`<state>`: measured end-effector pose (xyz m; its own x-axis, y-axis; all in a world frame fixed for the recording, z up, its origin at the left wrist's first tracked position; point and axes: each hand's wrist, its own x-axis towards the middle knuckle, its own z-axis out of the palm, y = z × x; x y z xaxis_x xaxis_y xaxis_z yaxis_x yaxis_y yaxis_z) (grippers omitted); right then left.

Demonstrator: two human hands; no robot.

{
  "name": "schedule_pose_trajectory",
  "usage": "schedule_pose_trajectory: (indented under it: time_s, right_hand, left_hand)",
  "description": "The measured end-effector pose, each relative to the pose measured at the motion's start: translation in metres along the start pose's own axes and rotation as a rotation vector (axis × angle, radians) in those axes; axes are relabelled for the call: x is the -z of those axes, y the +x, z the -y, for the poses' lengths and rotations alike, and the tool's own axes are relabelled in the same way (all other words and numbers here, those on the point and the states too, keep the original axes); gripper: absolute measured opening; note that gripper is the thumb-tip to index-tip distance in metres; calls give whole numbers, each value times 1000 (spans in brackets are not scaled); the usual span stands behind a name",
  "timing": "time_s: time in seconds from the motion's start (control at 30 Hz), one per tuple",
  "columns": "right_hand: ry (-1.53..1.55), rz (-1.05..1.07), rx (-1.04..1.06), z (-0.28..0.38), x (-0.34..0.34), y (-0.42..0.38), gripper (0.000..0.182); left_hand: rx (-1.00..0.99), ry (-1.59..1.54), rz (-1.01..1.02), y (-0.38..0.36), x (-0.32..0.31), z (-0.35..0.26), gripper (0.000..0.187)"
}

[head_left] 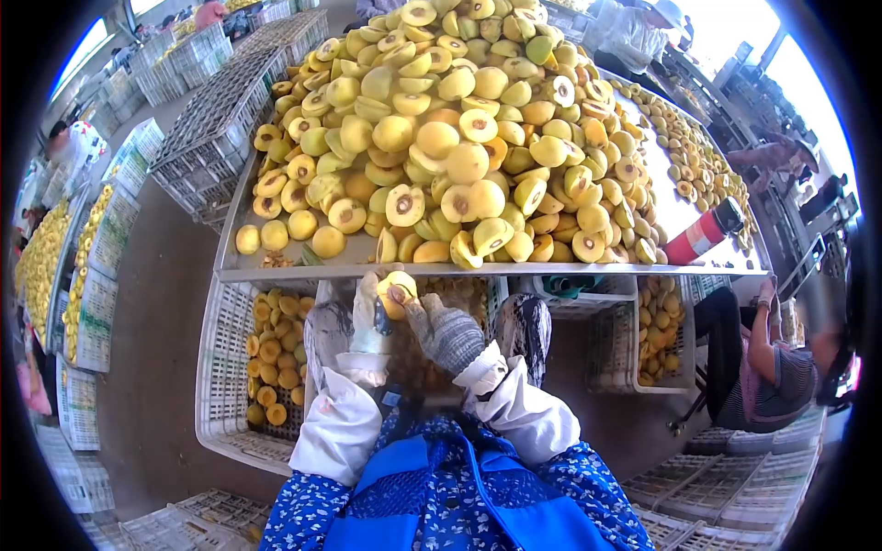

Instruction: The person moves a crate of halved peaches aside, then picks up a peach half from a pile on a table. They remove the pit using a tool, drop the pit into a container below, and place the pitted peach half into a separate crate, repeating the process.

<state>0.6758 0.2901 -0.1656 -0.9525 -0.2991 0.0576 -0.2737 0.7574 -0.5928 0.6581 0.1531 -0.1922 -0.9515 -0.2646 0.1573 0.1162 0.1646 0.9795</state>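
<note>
A halved yellow peach (397,292) is held just below the front edge of the metal table, its cut face and brown centre showing. My left hand (369,317), in a pale glove, is closed on its left side. Something small and dark shows against that palm; I cannot make out what it is. From the right, my right hand (448,336), in a grey knitted glove, has its fingertips closed against the same peach half. A large heap of peach halves (469,163) rises on the table just beyond, many with brown pits or pit hollows facing up.
The metal table's front edge (496,270) runs across before me. Below left stands a white crate (220,404) with peach halves; another crate (634,367) is below right. A red cylinder (695,241) lies on the table. A seated person (772,367) is at right; stacked crates (197,151) stand left.
</note>
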Motion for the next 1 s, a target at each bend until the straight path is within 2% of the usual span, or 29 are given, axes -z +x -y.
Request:
schedule_pose_trajectory:
  time_s: [0.07, 0.17, 0.27, 0.3, 0.37, 0.47, 0.57, 0.6, 0.67, 0.7, 0.77, 0.83, 0.87, 0.9, 0.93, 0.97, 1.0]
  right_hand:
    - [-31, 5, 10, -9, -13, 4, 43]
    - [-21, -4, 9, -11, -20, 3, 46]
    - [19, 87, -136, 4, -5, 0, 48]
    - [2, 104, -139, 4, -5, -1, 43]
    - [-39, 136, -141, 3, -2, -3, 33]
    - [-63, 190, -127, 0, 3, -5, 30]
    - [-115, 213, -50, -11, 5, -5, 45]
    - [-148, 245, -31, -13, 10, -6, 45]
    - [-211, 312, 1, -10, 28, -7, 47]
    - [-213, 394, -56, -8, 34, -3, 51]
    - [-240, 495, -7, -15, 42, -1, 55]
    - [-287, 610, 39, -21, 48, -2, 60]
    - [-190, 638, 33, -26, 46, 0, 58]
    - [-87, 664, 24, -33, 42, 2, 57]
    - [11, 682, 18, -42, 37, 6, 55]
    - [280, 479, 128, -61, 17, -2, 43]
    - [360, 332, 162, -63, 9, -8, 33]
  left_hand:
    - [-55, 141, 18, -6, -1, -22, 37]
    - [-84, 228, -50, -9, -7, -19, 36]
    - [-137, 264, -158, -15, -15, 6, 32]
    - [-129, 268, -137, -19, -14, 12, 30]
    - [-115, 272, -98, -22, -14, 2, 28]
    - [73, -56, -141, -19, -21, 23, 27]
    - [-127, 177, -120, -22, -19, 10, 30]
    - [-90, 69, -93, -21, -19, 6, 31]
    - [-1, -87, 6, -22, -18, 2, 35]
    - [52, -132, 75, -22, -17, -1, 37]
    - [166, -108, 287, -12, -8, -7, 40]
    - [197, 115, 564, 1, -8, 18, 41]
    - [214, 229, 704, 6, -9, 12, 42]
    - [399, 319, 744, 8, -9, 3, 34]
    - [260, 233, 619, 1, -9, 3, 31]
    - [103, 144, 485, -6, -8, 2, 27]
    - [-76, 50, 347, -8, -10, -1, 24]
